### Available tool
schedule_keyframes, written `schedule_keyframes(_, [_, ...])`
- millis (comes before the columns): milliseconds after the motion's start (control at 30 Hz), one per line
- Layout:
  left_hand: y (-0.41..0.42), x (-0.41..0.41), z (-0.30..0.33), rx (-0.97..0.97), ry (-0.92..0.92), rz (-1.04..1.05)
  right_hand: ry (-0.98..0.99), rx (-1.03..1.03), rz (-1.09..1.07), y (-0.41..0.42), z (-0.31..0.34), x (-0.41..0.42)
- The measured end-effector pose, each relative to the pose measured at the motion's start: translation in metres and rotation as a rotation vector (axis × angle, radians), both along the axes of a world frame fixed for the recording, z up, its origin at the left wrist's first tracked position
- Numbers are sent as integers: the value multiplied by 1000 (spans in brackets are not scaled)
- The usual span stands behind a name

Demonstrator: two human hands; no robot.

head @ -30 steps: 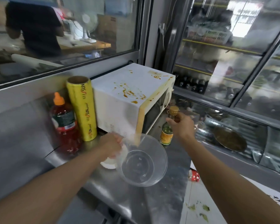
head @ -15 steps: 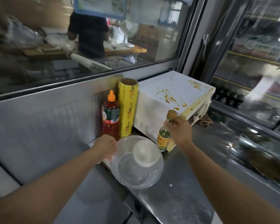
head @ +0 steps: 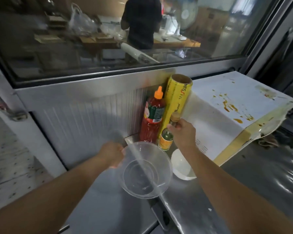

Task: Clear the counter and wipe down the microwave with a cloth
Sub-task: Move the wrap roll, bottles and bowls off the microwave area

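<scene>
Your left hand (head: 112, 153) is closed on the rim of a clear plastic bowl (head: 146, 169), holding it over the steel desk (head: 201, 200) edge, and your right hand (head: 183, 132) grips a small cork-topped bottle (head: 167, 134) by the neck. The sauce-splattered white microwave (head: 227, 112) sits just right, with a white bowl (head: 181, 164) in front of it.

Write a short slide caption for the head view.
Left hand lifts clear bowl; right hand grips small bottle beside stained microwave.

On the desk (head: 201, 205), the sauce bottle (head: 151, 122) stands left of the wrap roll (head: 176, 100), which touches the microwave (head: 227, 112); a small bottle (head: 167, 139) stands before them, seemingly lifted.
</scene>
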State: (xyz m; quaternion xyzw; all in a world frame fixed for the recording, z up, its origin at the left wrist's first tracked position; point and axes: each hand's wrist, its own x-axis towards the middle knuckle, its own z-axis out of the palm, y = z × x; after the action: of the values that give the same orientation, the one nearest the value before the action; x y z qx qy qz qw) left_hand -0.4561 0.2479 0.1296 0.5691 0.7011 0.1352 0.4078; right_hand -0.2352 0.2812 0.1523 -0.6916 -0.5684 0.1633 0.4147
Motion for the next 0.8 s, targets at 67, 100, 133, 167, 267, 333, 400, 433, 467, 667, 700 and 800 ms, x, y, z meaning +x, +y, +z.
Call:
schedule_keyframes(67, [-1, -10, -5, -14, 22, 17, 29, -7, 40, 7, -10, -12])
schedule_keyframes(100, [-2, -15, -8, -22, 27, 31, 51, -3, 63, 10, -15, -18])
schedule_keyframes(133, [-2, -21, -11, -30, 28, 51, 72, 1, 85, 13, -20, -22])
schedule_keyframes(167, [-3, -26, -13, -37, 29, 70, 87, 7, 107, 16, -24, -27])
schedule_keyframes(267, [-6, -40, -18, -53, 27, 122, 104, 6, 142, 27, -37, -41])
schedule_keyframes(333, [-7, -47, -21, -54, 19, 151, 114, -13, 155, 34, -45, -48])
schedule_keyframes(400, [-6, -53, -26, -53, 1, 170, 122, -13, 162, 40, -53, -54])
schedule_keyframes(433, [-5, -55, -28, -53, -7, 174, 131, -16, 156, 43, -57, -57])
schedule_keyframes(467, [-4, -57, -30, -52, -7, 173, 142, -23, 147, 45, -60, -59])
schedule_keyframes(667, [3, -63, -40, -39, 18, 177, 124, -61, 137, 55, -75, -68])
schedule_keyframes(700, [3, -64, -42, -43, 11, 186, 123, -61, 140, 55, -76, -68])
schedule_keyframes(800, [6, -65, -45, -47, -15, 222, 125, -58, 135, 57, -78, -67])
